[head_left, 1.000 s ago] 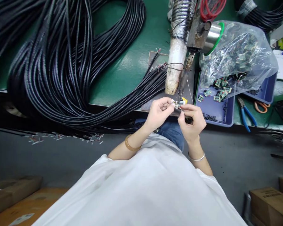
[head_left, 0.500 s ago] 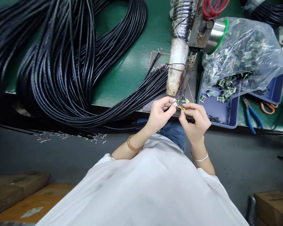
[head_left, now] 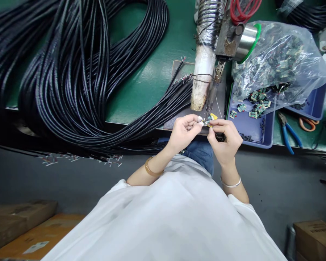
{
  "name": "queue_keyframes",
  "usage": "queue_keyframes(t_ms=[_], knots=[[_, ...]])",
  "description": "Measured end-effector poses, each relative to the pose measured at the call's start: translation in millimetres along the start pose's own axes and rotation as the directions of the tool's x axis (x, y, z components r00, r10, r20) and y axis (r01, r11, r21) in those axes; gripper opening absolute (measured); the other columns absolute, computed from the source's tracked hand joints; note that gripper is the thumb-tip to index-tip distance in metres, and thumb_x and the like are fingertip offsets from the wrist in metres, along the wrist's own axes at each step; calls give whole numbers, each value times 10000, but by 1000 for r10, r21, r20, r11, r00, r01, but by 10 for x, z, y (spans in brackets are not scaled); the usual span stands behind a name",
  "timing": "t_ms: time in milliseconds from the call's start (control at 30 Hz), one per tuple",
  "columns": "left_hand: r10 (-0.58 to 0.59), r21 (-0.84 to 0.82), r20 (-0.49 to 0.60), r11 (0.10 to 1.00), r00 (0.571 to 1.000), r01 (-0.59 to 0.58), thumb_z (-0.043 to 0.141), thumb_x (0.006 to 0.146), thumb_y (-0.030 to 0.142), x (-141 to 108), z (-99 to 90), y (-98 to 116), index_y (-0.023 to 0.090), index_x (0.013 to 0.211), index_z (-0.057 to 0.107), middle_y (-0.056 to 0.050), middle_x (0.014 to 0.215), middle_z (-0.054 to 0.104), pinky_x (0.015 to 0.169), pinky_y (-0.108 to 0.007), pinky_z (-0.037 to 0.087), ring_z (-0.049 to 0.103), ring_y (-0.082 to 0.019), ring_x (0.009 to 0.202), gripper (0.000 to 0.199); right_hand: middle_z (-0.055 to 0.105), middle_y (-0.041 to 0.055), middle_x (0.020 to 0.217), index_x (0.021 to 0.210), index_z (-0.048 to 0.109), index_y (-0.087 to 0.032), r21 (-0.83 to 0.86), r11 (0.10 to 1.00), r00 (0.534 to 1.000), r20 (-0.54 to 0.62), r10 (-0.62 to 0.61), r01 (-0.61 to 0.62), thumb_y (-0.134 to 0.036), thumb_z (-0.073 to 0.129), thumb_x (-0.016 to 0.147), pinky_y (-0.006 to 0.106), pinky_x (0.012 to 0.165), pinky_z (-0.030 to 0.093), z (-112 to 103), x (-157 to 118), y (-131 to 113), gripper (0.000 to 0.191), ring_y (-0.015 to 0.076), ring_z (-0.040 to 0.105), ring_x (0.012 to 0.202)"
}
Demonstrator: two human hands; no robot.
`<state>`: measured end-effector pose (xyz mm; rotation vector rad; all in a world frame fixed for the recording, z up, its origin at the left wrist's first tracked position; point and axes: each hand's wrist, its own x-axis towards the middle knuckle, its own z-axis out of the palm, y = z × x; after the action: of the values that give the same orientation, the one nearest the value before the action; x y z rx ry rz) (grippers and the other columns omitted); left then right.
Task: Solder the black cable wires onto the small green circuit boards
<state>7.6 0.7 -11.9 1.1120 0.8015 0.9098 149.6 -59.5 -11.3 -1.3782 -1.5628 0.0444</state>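
My left hand (head_left: 185,131) is closed in a pinch on something small at the edge of the grey board (head_left: 172,125); its exact shape is too small to tell. Facing it, my right hand (head_left: 225,139) pinches a thin yellowish wire (head_left: 208,125). Between the fingertips and just beyond them lies a small green and yellow part (head_left: 213,116). Right above the fingertips is the tip of a soldering iron (head_left: 212,96), pointing down from its holder (head_left: 228,41). A stained white tube (head_left: 201,81) hangs left of the iron.
Bundles of black cable (head_left: 67,79) cover the left of the green bench (head_left: 136,88). On the right are a purple tray (head_left: 250,128) with small circuit boards, a plastic bag (head_left: 282,54) of boards, blue-handled pliers (head_left: 289,134), orange handles (head_left: 307,124) and a solder spool (head_left: 246,42).
The fingertips of both hands have shifted slightly at the iron tip, and the yellow wire has changed its angle. The whole view has moved a little.
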Motion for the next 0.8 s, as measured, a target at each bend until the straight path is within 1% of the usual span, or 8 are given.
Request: queue_keyframes(t_ms=[100, 233, 367, 567, 800], knots=[[-33, -13, 7, 999, 999, 33, 712, 814, 305, -1, -8, 0, 152, 790, 599, 86, 522, 428, 451, -193, 235, 322, -35, 443, 192, 746, 12, 940, 827, 611, -251, 0, 1000, 1000, 12, 5, -5, -113, 669, 838, 365, 786, 608, 0, 15, -2, 150, 182, 725, 865], [-22, -55, 19, 998, 1000, 23, 714, 820, 309, 18, 1, 9, 156, 799, 585, 97, 523, 398, 446, -194, 230, 300, -33, 443, 201, 745, 10, 944, 838, 617, -251, -2, 1000, 1000, 13, -9, 9, -100, 672, 833, 357, 799, 599, 6, 37, -7, 161, 178, 722, 876], [-12, -73, 25, 997, 1000, 13, 698, 824, 290, 37, 6, 22, 158, 816, 573, 100, 518, 402, 445, -192, 232, 297, -34, 440, 183, 746, 14, 954, 837, 625, -246, 11, 1000, 1000, 7, -13, 13, -86, 684, 821, 343, 805, 594, 10, 65, -4, 172, 174, 720, 881], [-61, -100, 45, 993, 997, 66, 719, 803, 329, 44, -7, 28, 164, 810, 563, 97, 513, 407, 435, -204, 196, 279, -28, 422, 227, 752, 3, 949, 834, 626, -253, 22, 999, 999, 24, -26, 25, -101, 675, 825, 343, 794, 605, 2, 80, 19, 159, 172, 724, 867], [-76, -92, 42, 993, 996, 79, 701, 799, 298, 42, 0, 10, 170, 829, 551, 105, 502, 380, 435, -208, 180, 251, -29, 419, 199, 753, 13, 946, 830, 615, -248, 7, 999, 999, 37, -36, 35, -94, 679, 822, 346, 790, 607, 0, 62, 32, 167, 173, 727, 870]])
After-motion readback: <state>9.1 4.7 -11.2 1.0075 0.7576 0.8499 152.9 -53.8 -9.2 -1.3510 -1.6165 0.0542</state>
